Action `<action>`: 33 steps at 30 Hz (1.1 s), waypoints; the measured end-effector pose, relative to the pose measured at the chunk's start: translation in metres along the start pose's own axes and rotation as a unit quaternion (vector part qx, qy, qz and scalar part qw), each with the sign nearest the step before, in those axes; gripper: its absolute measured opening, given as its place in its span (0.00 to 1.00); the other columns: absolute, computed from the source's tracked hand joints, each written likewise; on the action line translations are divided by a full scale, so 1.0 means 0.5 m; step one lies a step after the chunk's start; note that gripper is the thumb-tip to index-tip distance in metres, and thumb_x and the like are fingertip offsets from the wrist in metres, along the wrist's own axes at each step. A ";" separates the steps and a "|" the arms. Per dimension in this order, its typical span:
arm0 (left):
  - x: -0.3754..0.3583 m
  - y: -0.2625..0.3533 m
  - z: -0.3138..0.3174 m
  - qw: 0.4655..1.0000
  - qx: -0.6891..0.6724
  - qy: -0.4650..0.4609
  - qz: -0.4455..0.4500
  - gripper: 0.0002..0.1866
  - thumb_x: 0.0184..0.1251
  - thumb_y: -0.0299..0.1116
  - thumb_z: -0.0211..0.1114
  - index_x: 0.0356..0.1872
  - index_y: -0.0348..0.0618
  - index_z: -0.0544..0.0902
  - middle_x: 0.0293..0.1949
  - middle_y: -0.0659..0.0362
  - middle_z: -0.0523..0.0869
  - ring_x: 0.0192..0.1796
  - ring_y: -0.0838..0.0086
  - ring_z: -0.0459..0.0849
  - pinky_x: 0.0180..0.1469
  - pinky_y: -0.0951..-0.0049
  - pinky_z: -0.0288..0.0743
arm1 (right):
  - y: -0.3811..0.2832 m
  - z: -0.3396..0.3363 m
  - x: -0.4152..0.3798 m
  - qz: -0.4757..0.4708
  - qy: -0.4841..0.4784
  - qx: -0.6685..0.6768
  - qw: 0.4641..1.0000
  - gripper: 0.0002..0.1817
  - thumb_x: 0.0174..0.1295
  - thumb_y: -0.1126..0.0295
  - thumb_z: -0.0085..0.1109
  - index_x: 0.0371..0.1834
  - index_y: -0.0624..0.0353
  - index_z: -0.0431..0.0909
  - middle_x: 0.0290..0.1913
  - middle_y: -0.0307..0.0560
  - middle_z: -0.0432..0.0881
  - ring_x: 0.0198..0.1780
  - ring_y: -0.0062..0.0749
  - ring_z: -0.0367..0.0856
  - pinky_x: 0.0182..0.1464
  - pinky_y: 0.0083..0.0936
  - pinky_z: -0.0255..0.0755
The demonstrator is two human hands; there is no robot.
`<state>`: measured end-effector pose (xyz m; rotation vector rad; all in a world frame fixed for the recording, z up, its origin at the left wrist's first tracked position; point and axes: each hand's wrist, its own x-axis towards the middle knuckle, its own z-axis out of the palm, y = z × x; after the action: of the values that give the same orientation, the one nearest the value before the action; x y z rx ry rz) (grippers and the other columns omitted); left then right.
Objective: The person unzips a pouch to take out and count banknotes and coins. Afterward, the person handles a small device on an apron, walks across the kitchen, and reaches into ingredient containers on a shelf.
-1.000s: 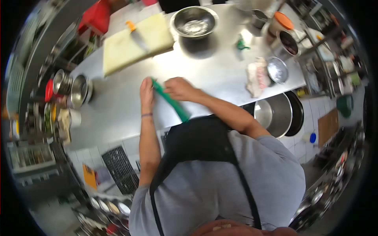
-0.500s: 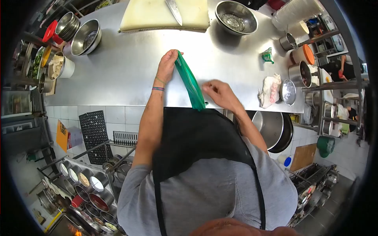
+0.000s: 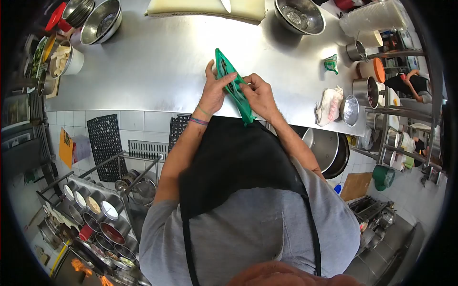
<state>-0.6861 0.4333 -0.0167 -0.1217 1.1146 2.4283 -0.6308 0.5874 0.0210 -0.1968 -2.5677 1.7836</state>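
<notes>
A long, narrow green plastic packet (image 3: 246, 110) slants in front of my apron, just over the near edge of the steel table. Something dark and whitish shows along its middle, too small to name. My left hand (image 3: 215, 90) is closed on the packet's left side, the thumb lying across it. On the other side, the bent fingers of my right hand (image 3: 259, 96) pinch the packet's right edge. The packet's lower tip hangs by the black apron (image 3: 238, 157).
The steel table (image 3: 157, 71) carries a cutting board (image 3: 191, 8) with a knife (image 3: 226, 5), metal bowls (image 3: 101, 23), a crumpled green wrapper (image 3: 331, 64) and a cloth (image 3: 329, 106). Pots stand at the right edge. Flames (image 3: 82, 267) burn at lower left. Another person (image 3: 415, 86) stands far right.
My left hand has moved down from the packet's top end to its middle, and my right hand has come in to grip it. The packet now shows contents along its middle. My view has shifted.
</notes>
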 end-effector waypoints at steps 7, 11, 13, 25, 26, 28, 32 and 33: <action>-0.032 0.028 -0.031 0.993 -0.058 -0.074 -0.068 0.37 0.52 0.17 0.55 0.70 0.40 0.64 0.54 0.56 0.78 0.56 0.68 0.79 0.61 0.64 0.77 | -0.039 -0.035 -0.015 0.017 0.039 -0.010 0.999 0.04 0.66 0.75 0.63 0.40 0.64 0.80 0.27 0.42 0.82 0.27 0.17 0.77 0.28 0.19 0.71; -0.079 0.036 -0.028 0.997 -0.037 -0.055 -0.048 0.43 0.50 0.16 0.52 0.76 0.37 0.60 0.59 0.53 0.78 0.59 0.67 0.79 0.63 0.64 0.76 | -0.070 -0.049 -0.033 0.003 0.031 -0.054 0.998 0.05 0.65 0.77 0.65 0.41 0.64 0.78 0.29 0.41 0.82 0.27 0.16 0.79 0.29 0.18 0.72; -0.095 0.036 -0.040 0.996 -0.033 -0.067 -0.056 0.42 0.49 0.16 0.53 0.74 0.35 0.62 0.59 0.53 0.78 0.60 0.67 0.79 0.63 0.65 0.75 | -0.074 -0.045 -0.045 -0.026 0.049 -0.056 0.997 0.07 0.63 0.79 0.66 0.41 0.63 0.78 0.30 0.39 0.81 0.29 0.17 0.79 0.29 0.19 0.73; -0.140 0.023 -0.035 0.995 -0.029 -0.055 -0.072 0.36 0.49 0.18 0.53 0.67 0.34 0.68 0.56 0.53 0.81 0.58 0.65 0.80 0.62 0.65 0.75 | -0.150 -0.048 -0.081 -0.272 -0.013 -0.253 0.928 0.12 0.45 0.83 0.61 0.35 0.65 0.81 0.38 0.49 0.79 0.39 0.44 0.80 0.40 0.37 0.77; -0.139 0.018 -0.038 0.996 -0.025 -0.047 -0.065 0.33 0.49 0.18 0.53 0.63 0.31 0.71 0.55 0.52 0.82 0.58 0.64 0.81 0.62 0.64 0.75 | -0.171 -0.045 -0.086 -0.276 -0.016 -0.236 0.931 0.12 0.46 0.83 0.60 0.37 0.65 0.81 0.39 0.50 0.80 0.40 0.46 0.80 0.41 0.38 0.78; -0.141 0.017 -0.033 0.997 -0.024 -0.041 -0.065 0.32 0.49 0.19 0.53 0.63 0.31 0.72 0.54 0.52 0.82 0.57 0.64 0.81 0.61 0.66 0.75 | -0.204 -0.037 -0.095 -0.284 -0.020 -0.203 0.937 0.13 0.50 0.84 0.60 0.41 0.67 0.81 0.42 0.53 0.81 0.43 0.49 0.82 0.44 0.39 0.79; -0.146 0.011 -0.040 0.997 -0.040 -0.038 -0.059 0.31 0.49 0.20 0.52 0.61 0.30 0.73 0.53 0.52 0.82 0.56 0.65 0.81 0.61 0.66 0.75 | -0.191 -0.008 -0.084 -0.126 -0.106 -0.127 0.978 0.16 0.55 0.80 0.66 0.47 0.69 0.79 0.45 0.57 0.84 0.49 0.51 0.84 0.48 0.37 0.81; -0.144 0.010 -0.049 0.996 -0.038 -0.046 -0.063 0.31 0.49 0.20 0.52 0.62 0.30 0.73 0.54 0.52 0.82 0.57 0.64 0.81 0.61 0.66 0.75 | -0.171 0.000 -0.075 -0.102 -0.117 -0.139 0.978 0.17 0.56 0.77 0.67 0.49 0.69 0.78 0.46 0.58 0.83 0.48 0.52 0.85 0.48 0.38 0.81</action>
<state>-0.6273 0.3856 -0.0102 -0.1003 0.9452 2.3410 -0.6019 0.5537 0.1032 0.2854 -2.8656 1.4532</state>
